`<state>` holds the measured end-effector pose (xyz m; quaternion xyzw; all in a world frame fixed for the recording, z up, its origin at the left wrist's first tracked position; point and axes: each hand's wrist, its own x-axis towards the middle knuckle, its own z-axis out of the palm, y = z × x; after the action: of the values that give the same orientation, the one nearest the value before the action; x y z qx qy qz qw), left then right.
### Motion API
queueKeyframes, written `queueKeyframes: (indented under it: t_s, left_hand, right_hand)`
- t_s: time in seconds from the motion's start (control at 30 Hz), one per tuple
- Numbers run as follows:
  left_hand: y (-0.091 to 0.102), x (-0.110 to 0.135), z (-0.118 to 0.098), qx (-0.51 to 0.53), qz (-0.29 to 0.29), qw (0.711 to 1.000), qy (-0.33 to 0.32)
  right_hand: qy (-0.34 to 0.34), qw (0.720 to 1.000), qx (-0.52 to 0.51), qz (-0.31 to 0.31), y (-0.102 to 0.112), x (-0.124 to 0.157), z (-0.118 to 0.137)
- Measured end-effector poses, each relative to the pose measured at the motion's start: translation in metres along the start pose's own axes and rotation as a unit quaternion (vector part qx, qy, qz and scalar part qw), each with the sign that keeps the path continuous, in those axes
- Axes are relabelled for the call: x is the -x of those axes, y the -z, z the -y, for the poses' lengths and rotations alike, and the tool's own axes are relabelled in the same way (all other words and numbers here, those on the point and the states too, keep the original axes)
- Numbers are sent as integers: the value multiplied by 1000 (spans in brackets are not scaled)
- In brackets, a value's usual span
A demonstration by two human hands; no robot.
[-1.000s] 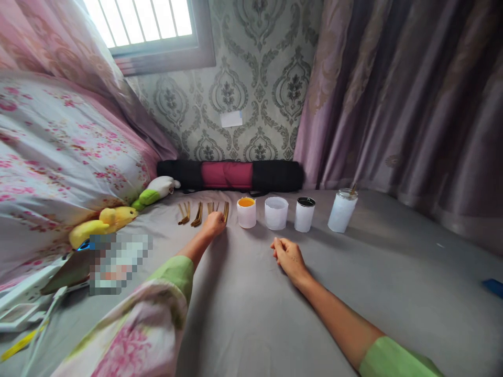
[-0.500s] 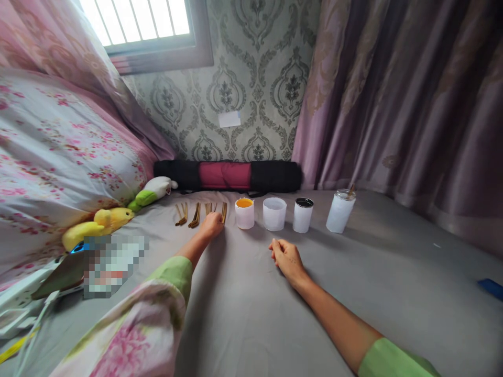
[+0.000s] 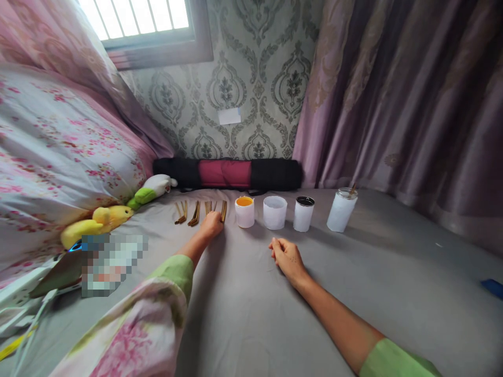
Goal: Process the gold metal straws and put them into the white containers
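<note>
My left hand (image 3: 211, 224) reaches forward on the grey sheet (image 3: 243, 314), its fingers curled over the near ends of some thin brown sticks (image 3: 223, 210). More such sticks (image 3: 194, 214) lie in small bunches to its left. My right hand (image 3: 286, 256) rests on the sheet with its fingers loosely curled, nothing visible in it. Beyond the hands stands a row of white cups: one with orange contents (image 3: 244, 211), an empty-looking one (image 3: 274, 212), one with dark contents (image 3: 304, 213), and a taller jar (image 3: 341, 209) with a stick in it.
A black and red rolled bag (image 3: 228, 174) lies against the patterned wall. Yellow and green plush toys (image 3: 94, 222) sit beside a floral quilt (image 3: 51, 157) at left. Purple curtains (image 3: 401, 94) hang at right. A blue object (image 3: 493, 287) lies at the far right edge.
Both hands stay where they were; only the camera has shifted slightly.
</note>
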<state>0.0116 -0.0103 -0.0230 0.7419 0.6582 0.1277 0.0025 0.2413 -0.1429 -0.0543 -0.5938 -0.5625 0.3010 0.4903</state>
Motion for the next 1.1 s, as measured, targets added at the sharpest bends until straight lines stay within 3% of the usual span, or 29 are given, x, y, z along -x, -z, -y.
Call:
queueKeyframes:
  t_s: [1.1]
  left_hand:
    - [9, 2, -9, 9, 17, 999, 43]
  right_hand:
    - [-5, 1000, 10, 4, 0, 0, 3]
